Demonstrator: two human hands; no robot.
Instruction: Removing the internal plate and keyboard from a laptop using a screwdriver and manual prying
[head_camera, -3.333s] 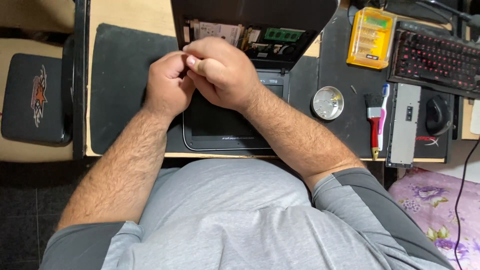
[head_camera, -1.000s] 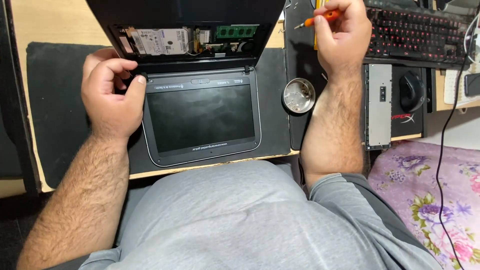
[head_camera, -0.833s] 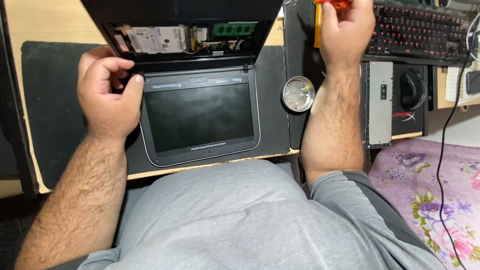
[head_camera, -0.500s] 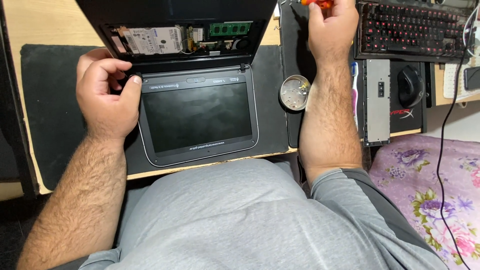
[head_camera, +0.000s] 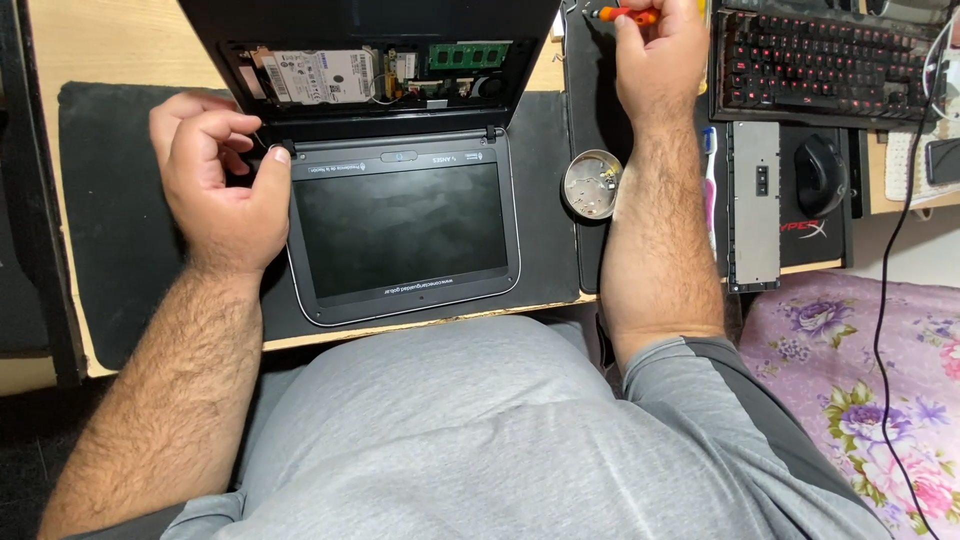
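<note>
Orange-handled screwdriver is now gripped in the closed right hand, which has lifted toward the far edge beside the keyboard; the left hand stays curled, pinching the opened netbook at its left hinge on the black mat

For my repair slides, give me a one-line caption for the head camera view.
Left hand steadies an opened laptop at its hinge; right hand grips an orange screwdriver.
</note>
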